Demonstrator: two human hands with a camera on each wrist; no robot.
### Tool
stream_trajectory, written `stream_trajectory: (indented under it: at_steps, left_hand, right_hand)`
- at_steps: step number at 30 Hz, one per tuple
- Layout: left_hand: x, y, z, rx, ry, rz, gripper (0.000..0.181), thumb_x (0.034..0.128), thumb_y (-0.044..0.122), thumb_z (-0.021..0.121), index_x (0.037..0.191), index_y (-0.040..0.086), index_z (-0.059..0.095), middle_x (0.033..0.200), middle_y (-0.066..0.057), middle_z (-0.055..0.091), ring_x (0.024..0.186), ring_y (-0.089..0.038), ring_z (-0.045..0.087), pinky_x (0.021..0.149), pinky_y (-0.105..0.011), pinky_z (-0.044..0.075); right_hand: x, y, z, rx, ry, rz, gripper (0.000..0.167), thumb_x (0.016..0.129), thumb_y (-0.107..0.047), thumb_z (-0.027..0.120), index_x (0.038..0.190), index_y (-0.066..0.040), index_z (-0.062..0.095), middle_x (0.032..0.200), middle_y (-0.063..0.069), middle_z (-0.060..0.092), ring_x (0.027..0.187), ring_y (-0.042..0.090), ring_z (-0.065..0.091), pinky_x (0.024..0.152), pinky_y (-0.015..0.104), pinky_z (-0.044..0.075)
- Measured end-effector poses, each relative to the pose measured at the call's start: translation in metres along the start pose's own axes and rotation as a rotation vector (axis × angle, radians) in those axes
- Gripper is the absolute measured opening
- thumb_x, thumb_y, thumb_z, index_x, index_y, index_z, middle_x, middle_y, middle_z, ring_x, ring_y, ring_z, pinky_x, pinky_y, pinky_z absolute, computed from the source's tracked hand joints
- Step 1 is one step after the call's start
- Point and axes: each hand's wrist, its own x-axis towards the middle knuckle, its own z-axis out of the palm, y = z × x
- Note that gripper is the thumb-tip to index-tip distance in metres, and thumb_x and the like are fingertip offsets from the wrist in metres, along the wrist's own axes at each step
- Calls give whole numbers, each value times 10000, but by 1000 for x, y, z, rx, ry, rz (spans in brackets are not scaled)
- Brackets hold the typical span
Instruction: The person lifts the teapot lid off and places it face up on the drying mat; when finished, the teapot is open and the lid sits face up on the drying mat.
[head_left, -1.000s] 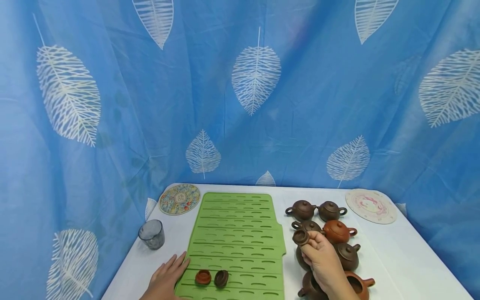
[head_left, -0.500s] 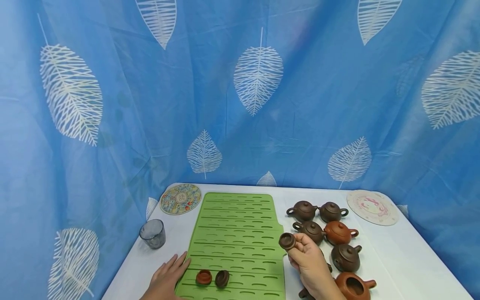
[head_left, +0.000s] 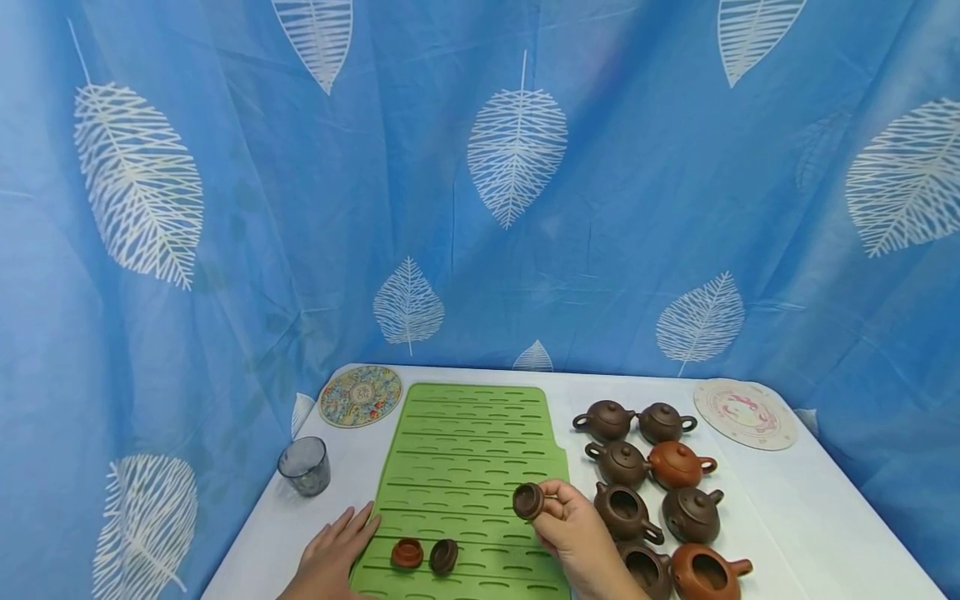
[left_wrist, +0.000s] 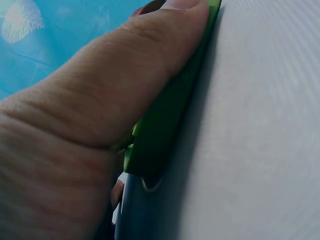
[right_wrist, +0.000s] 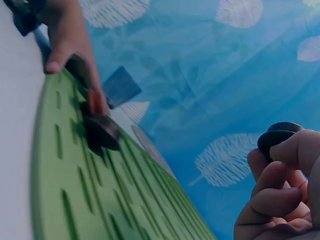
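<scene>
Left hand, fingers extended, rests at the edge of a green mat bearing a reddish lid and a brown lid; the right hand pinches a dark lid above the mat, left of eight teapots

- The far half of the mat lies bare, a wide way across
- At its near end the red lid and dark lid stand side by side, in the way of a low pass
- The left hand blocks the near left edge
- Bare mat separates the dark lid from the right hand, which holds a third lid above the mat
- Close-set pots crowd the right side
- The glass stands left, bare table between it and the mat
</scene>
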Motion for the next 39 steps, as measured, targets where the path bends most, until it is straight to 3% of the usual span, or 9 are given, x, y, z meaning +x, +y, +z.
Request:
stream_trajectory:
  at_steps: [5, 10, 16, 21, 30, 39]
  left_hand:
    - [1, 0, -1, 2, -4, -6, 1132, 790, 685, 803, 1561, -54, 431, 1645, -327, 304, 1479, -632, 240, 1257, -855, 171]
    - [1, 0, -2, -14, -22, -17, 1128, 798, 675, 808, 1573, -46, 418, 1657, -322, 288, 1486, -633, 224, 1259, -855, 161]
    - [1, -1, -3, -7, -27, -14, 1134, 798, 681, 808, 1575, -46, 415, 1656, -323, 287, 1485, -634, 227, 1259, -851, 173]
    - [1, -1, -3, -6, -29, -14, 1141, 799, 680, 810, 1578, -48, 407, 1657, -324, 282, 1487, -634, 223, 1260, -850, 173]
    - [2, -1, -3, -10, -36, -30, 1148, 789, 685, 814, 1586, -34, 404, 1669, -309, 275, 1495, -627, 213, 1262, -852, 159]
    - [3, -2, -2, -17, -43, -38, 1143, 796, 684, 810, 1587, -33, 403, 1675, -300, 268, 1502, -625, 205, 1256, -863, 145]
  right_hand:
    - [3, 13, 7, 23, -86, 56, 173, 1003, -64, 697, 1131, -80, 583, 823, -102, 671, 551, 46, 388, 481, 122, 282]
    - [3, 27, 11, -25, -154, 139, 180, 1007, -108, 690, 1149, -51, 595, 793, -73, 628, 567, 83, 392, 489, 155, 335]
    - [3, 41, 13, -81, -205, 147, 181, 1001, -100, 667, 1154, -24, 607, 745, -63, 591, 565, 86, 399, 489, 150, 340]
    - [6, 50, 15, -194, -175, 129, 176, 919, -10, 641, 1094, -14, 620, 709, -68, 540, 580, 67, 413, 501, 111, 381]
    - [3, 52, 22, -420, -112, 109, 156, 838, 27, 653, 974, -49, 663, 747, -48, 610, 663, 98, 492, 563, 128, 428]
    - [0, 51, 27, -633, -57, 23, 210, 748, 12, 623, 902, -128, 650, 747, -53, 600, 650, 61, 520, 537, 134, 427]
